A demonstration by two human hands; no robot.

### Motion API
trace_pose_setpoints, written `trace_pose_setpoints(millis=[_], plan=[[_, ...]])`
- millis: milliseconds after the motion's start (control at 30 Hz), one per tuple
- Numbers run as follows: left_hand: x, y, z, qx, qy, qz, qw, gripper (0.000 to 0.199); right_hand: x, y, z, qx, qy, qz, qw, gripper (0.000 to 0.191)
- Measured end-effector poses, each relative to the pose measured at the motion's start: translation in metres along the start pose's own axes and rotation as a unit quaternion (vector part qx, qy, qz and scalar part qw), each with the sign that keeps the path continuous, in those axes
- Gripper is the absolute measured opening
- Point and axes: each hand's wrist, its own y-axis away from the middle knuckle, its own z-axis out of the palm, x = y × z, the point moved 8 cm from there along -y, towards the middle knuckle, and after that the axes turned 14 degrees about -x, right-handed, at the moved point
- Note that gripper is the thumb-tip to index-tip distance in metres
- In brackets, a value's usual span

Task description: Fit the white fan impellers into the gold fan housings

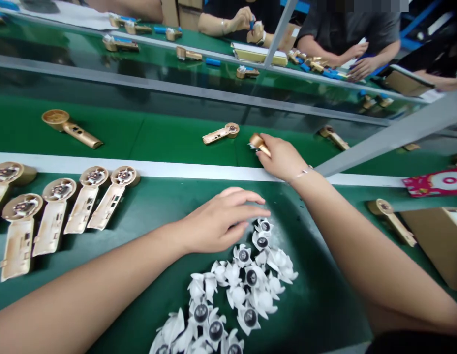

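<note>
My right hand (280, 156) holds a gold fan housing (257, 141) over the green belt, with a bit of white showing under its round end. My left hand (223, 219) hovers with fingers spread and nothing in them, just above a pile of white fan blades (252, 278) on the green table. Another gold housing half (221, 133) lies on the belt left of my right hand. Several open gold housings (93, 196) stand in a row at the left of the table.
A white strip (176, 170) divides table and belt. A gold shell (71, 129) lies on the belt at left. A grey post (390, 123), a cardboard box (435, 241) and a red packet (435, 183) are at right. Across the line, people's hands (361, 59) handle parts.
</note>
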Motion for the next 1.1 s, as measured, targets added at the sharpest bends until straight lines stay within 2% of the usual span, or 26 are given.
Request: trace_pose_setpoints(millis=[67,167,233,333,400,467,600,700,867,967,1033,1100], plan=[[0.004,0.000,0.015,-0.090,-0.079,0.009,0.993,0.055,0.010,-0.004,-0.004,-0.004,0.006,-0.004,1.000,0.053],[0.000,0.001,0.026,-0.149,-0.118,-0.023,0.982,0.054,0.018,0.032,-0.021,0.028,0.000,0.012,1.000,0.046],[-0.002,0.000,0.027,-0.150,-0.114,-0.033,0.982,0.040,0.027,0.075,-0.028,0.049,-0.029,0.038,0.998,0.034],[-0.005,-0.003,0.027,-0.142,-0.096,-0.047,0.984,0.022,0.041,0.138,-0.018,0.048,-0.057,0.068,0.995,0.015],[-0.007,-0.004,0.026,-0.127,-0.089,-0.051,0.987,0.013,0.046,0.166,-0.004,0.043,-0.051,0.067,0.996,0.010],[-0.008,-0.004,0.022,-0.097,-0.096,-0.056,0.989,0.010,0.049,0.180,0.008,0.046,-0.042,0.065,0.996,0.011],[-0.007,-0.003,0.012,-0.046,-0.133,-0.084,0.987,0.017,0.049,0.179,0.020,0.040,-0.025,0.041,0.998,0.017],[-0.006,-0.004,0.017,-0.071,-0.167,-0.101,0.978,0.042,0.048,0.173,0.022,0.012,-0.009,0.013,1.000,0.021],[-0.012,-0.006,0.026,-0.094,-0.161,-0.112,0.976,0.037,0.043,0.166,0.019,-0.002,0.012,0.000,1.000,0.018],[-0.016,-0.004,0.018,-0.052,-0.110,-0.114,0.986,0.035,0.014,0.159,0.012,0.009,-0.017,-0.012,1.000,0.010],[-0.017,-0.002,0.009,-0.004,-0.062,-0.111,0.992,0.036,-0.018,0.151,0.006,0.009,-0.095,-0.047,0.994,0.007],[-0.017,0.000,0.001,0.040,-0.010,-0.110,0.993,0.037,-0.051,0.143,0.003,-0.013,-0.190,-0.099,0.977,0.009]])
